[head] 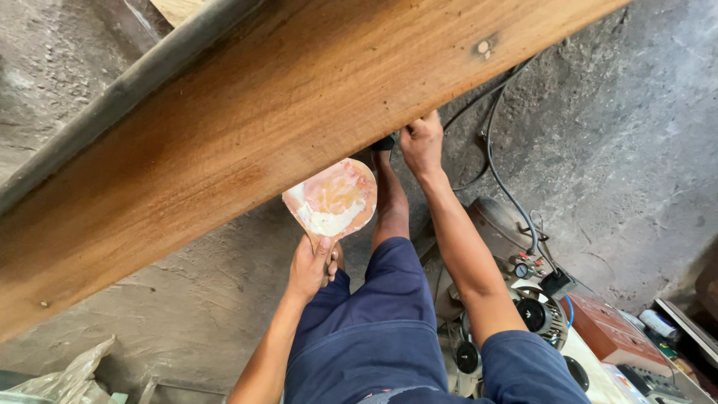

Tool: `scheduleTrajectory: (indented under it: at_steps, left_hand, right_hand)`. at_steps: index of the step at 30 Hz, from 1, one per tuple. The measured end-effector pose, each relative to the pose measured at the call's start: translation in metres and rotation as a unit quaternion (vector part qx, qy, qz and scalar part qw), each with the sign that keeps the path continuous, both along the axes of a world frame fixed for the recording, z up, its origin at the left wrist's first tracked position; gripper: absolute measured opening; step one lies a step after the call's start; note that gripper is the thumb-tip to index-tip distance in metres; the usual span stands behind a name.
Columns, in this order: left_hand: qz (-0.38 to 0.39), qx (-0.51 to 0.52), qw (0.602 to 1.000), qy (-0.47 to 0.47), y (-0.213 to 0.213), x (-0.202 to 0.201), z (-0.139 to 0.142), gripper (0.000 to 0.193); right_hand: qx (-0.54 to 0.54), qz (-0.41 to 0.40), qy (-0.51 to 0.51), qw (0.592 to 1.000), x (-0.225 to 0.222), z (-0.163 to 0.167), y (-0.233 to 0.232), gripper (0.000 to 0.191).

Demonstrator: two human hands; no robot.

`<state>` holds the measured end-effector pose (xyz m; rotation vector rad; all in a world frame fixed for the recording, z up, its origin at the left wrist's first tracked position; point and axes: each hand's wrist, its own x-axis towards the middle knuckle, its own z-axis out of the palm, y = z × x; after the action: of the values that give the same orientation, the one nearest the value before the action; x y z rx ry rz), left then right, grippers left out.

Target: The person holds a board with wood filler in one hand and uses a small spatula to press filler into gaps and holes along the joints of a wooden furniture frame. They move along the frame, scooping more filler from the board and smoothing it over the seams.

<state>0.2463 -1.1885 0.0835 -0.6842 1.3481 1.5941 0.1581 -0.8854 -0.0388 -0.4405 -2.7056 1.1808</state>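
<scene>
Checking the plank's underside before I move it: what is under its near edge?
The right hand reaches under the wooden plank, its fingertips hidden. The round filler-smeared board, held by the left hand, is partly covered. Concrete floor lies below.

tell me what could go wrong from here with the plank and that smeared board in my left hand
1. The right hand grips only the edge of the wooden plank; it could slip or pinch the fingers.
2. The smeared mixing board, held by the left hand, may brush the plank's underside and smear it.
3. The black cables by the compressor could trip a foot.
</scene>
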Motion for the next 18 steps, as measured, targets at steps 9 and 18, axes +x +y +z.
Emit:
scheduleTrajectory:
  at_steps: [9, 18]
  left_hand:
    - [-0.004, -0.011, 1.000, -0.002, -0.005, 0.003, -0.005, 0.043]
    - [0.002, 0.018, 1.000, 0.021, -0.006, 0.000, -0.001, 0.046]
  right_hand:
    - [0.011, -0.044, 0.033, 0.998, -0.012, -0.045, -0.006, 0.013]
    - [0.024, -0.095, -0.009, 0.995, -0.003, 0.007, 0.008, 0.017]
